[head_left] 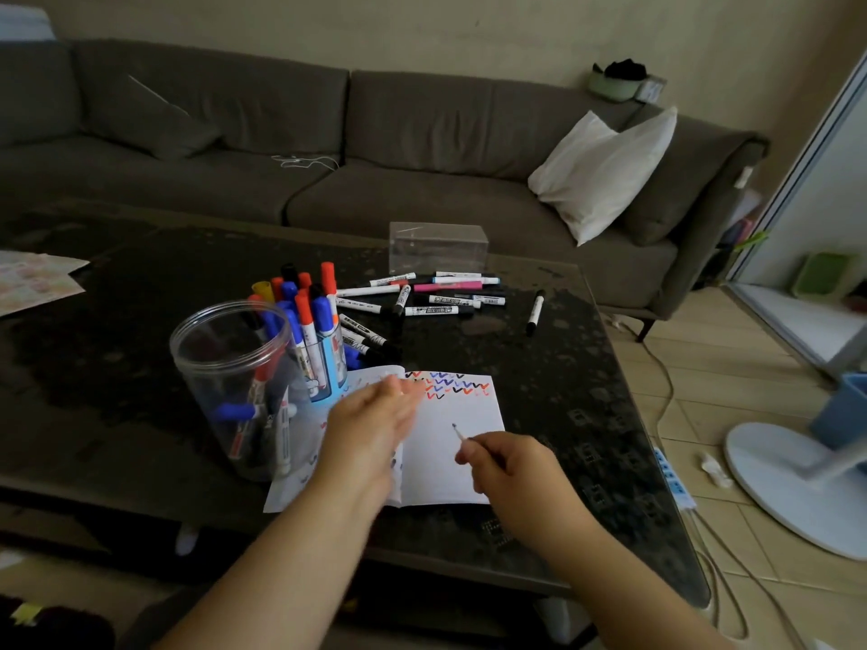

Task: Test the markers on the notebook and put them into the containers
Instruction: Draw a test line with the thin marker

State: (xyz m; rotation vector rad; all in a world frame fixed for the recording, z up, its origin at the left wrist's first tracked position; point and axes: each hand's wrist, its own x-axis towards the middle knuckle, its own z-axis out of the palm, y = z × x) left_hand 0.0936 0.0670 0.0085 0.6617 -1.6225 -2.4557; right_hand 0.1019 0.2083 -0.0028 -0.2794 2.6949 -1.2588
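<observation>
1. The left hand, fingers straight, lies flat on the open white paper notebook at table centre.
2. The right hand pinches a thin white marker, tip above the page.
3. At ten o'clock stands a clear plastic jar holding markers; at twelve, loose white-barrelled markers lie scattered.

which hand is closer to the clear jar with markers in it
Left. The left hand lies flat on the notebook right beside the clear jar; the right hand is further right.
</observation>
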